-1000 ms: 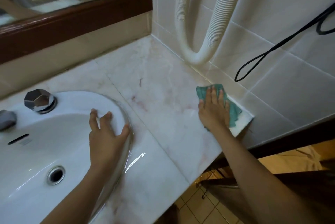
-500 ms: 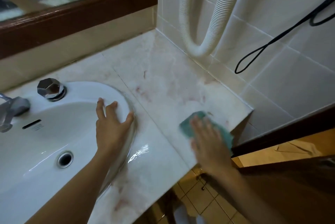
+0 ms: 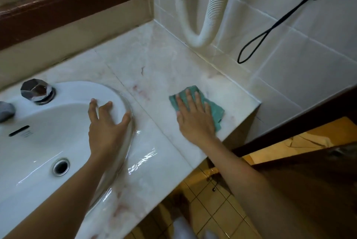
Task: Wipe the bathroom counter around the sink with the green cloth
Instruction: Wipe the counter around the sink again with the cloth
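The green cloth [image 3: 214, 107] lies flat on the pale marble counter [image 3: 154, 68], right of the white sink [image 3: 38, 142]. My right hand [image 3: 195, 117] presses down on the cloth with fingers spread, covering most of it. My left hand [image 3: 106, 124] rests flat on the sink's right rim, fingers apart, holding nothing. Wet streaks shine on the counter just in front of the sink's rim.
A chrome tap knob [image 3: 36, 89] stands at the sink's back. A white ribbed hose [image 3: 199, 37] hangs in a loop against the tiled wall, and a black cable [image 3: 251, 47] dangles to its right. The counter ends at a right edge [image 3: 257, 103] above a tiled floor.
My right hand slid the cloth from the counter's far right edge toward the front edge, then back up to the middle of the right-hand counter. My left hand stayed on the sink rim.
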The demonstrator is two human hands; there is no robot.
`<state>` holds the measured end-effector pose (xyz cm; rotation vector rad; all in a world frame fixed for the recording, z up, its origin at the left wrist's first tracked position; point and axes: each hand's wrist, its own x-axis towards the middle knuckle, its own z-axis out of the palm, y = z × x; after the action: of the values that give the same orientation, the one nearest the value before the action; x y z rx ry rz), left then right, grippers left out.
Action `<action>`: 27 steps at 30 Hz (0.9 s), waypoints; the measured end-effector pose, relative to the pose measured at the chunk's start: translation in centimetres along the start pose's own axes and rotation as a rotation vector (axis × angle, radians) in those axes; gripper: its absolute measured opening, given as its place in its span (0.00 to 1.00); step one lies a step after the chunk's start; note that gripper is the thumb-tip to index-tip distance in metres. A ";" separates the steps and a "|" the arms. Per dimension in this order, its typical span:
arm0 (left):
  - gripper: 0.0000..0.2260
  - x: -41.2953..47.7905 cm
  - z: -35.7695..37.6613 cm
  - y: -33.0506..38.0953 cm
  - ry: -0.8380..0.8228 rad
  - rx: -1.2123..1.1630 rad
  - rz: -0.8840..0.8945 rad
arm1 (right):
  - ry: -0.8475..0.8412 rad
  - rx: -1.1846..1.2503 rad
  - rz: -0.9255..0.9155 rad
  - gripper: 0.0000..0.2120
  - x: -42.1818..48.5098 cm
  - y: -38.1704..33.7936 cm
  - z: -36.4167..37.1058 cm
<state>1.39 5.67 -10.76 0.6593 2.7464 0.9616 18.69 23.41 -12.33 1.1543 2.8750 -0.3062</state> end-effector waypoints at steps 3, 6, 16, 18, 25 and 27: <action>0.29 -0.2 0.0 0.0 -0.005 0.013 -0.005 | -0.011 0.015 -0.085 0.26 -3.7 3.4 -0.2; 0.28 -0.2 0.1 0.0 -0.016 0.015 0.001 | 0.082 0.037 0.146 0.26 -3.6 10.0 -1.0; 0.28 0.3 0.6 -0.1 0.007 -0.021 0.014 | 0.040 0.076 0.382 0.27 -3.8 2.5 -0.2; 0.28 0.2 0.4 0.1 0.010 -0.026 0.011 | 0.022 0.092 0.199 0.27 -6.2 -3.8 1.2; 0.30 -0.2 -0.1 0.4 -0.013 -0.024 0.016 | -0.102 0.028 -0.504 0.27 -14.4 -8.3 2.4; 0.29 -0.2 -0.2 0.3 -0.019 -0.028 -0.002 | -0.078 -0.015 -0.547 0.27 -12.7 -4.2 1.9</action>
<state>1.65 5.73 -10.42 0.6579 2.7115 0.9855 24.95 11.43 -12.22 0.3196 3.0562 -0.3269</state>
